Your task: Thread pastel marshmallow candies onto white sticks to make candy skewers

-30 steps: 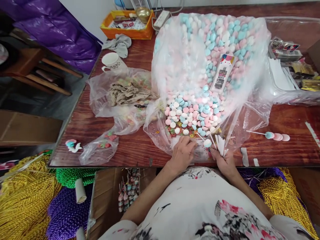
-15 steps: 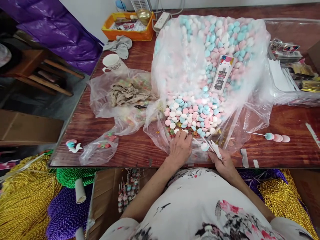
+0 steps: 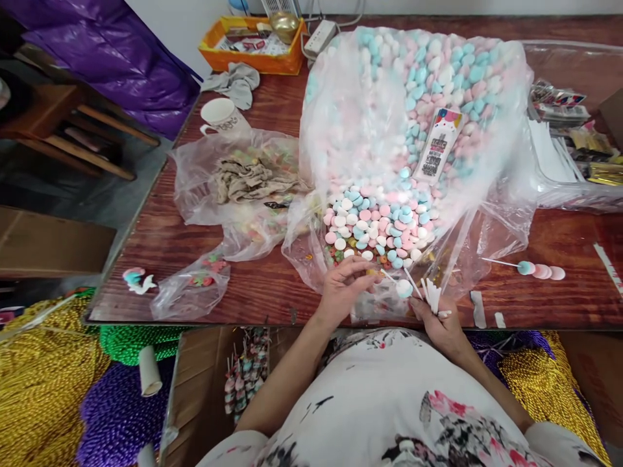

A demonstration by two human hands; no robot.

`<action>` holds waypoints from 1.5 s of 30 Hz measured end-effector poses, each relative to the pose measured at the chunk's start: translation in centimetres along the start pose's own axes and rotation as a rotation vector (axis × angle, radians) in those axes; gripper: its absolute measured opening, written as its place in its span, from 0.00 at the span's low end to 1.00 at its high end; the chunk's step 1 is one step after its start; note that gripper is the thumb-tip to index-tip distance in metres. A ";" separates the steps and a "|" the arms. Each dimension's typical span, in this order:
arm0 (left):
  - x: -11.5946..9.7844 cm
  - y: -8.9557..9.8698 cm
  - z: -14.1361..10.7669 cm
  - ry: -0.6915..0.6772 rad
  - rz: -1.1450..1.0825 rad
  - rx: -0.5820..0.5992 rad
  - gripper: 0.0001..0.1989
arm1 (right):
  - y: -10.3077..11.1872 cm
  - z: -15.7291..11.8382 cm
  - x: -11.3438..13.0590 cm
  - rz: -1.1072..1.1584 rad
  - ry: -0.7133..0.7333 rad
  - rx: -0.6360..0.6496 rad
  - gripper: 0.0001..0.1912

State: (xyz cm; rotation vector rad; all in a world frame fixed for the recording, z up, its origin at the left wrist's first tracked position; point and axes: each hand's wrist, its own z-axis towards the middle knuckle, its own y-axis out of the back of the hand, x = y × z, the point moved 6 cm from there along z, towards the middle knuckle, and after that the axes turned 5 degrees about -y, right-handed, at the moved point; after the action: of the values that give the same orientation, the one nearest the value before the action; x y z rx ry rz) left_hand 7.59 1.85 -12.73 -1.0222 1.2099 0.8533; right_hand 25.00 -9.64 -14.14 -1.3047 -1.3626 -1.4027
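Observation:
My right hand (image 3: 442, 324) is closed around a bunch of white lollipop sticks (image 3: 431, 296) at the table's front edge. One stick pointing left carries a round white marshmallow (image 3: 403, 288). Close to that stick's tip, the thumb and fingers of my left hand (image 3: 344, 290) are pinched together; whatever is between them is too small to make out. Just beyond my hands, loose pink, blue and white marshmallows (image 3: 377, 224) spill from a big clear bag (image 3: 355, 117). Small red and green gummy rings (image 3: 337, 255) lie at the near edge of that pile.
A finished-looking skewer of marshmallows (image 3: 540, 269) lies at right. Left are a plastic bag with a crumpled cloth (image 3: 253, 181), a small gummy bag (image 3: 207, 279) and a mug (image 3: 224, 117). An orange tray (image 3: 253, 61) stands behind; a clear bin (image 3: 574, 194) sits far right.
My left hand has lifted off the candy pile and moved toward the stick's tip. My right hand has shifted slightly right, with the sticks still in it.

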 end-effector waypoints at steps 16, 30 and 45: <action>-3.7 0.3 -1.5 -0.603 0.493 0.079 0.13 | -1.9 0.8 2.4 -0.267 0.181 0.119 0.11; -0.3 1.9 -1.2 -0.078 -0.046 -0.213 0.06 | -2.4 0.9 1.4 -0.146 0.150 0.070 0.09; 0.6 -1.3 -1.7 0.198 -0.461 -0.144 0.42 | -2.4 0.5 1.3 -0.094 0.150 -0.026 0.12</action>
State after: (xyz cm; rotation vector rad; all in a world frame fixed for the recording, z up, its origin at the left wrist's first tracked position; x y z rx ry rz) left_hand 8.38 -0.17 -13.18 -1.4599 1.0229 0.4887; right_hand 22.46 -8.64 -13.38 -1.1404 -1.3230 -1.5544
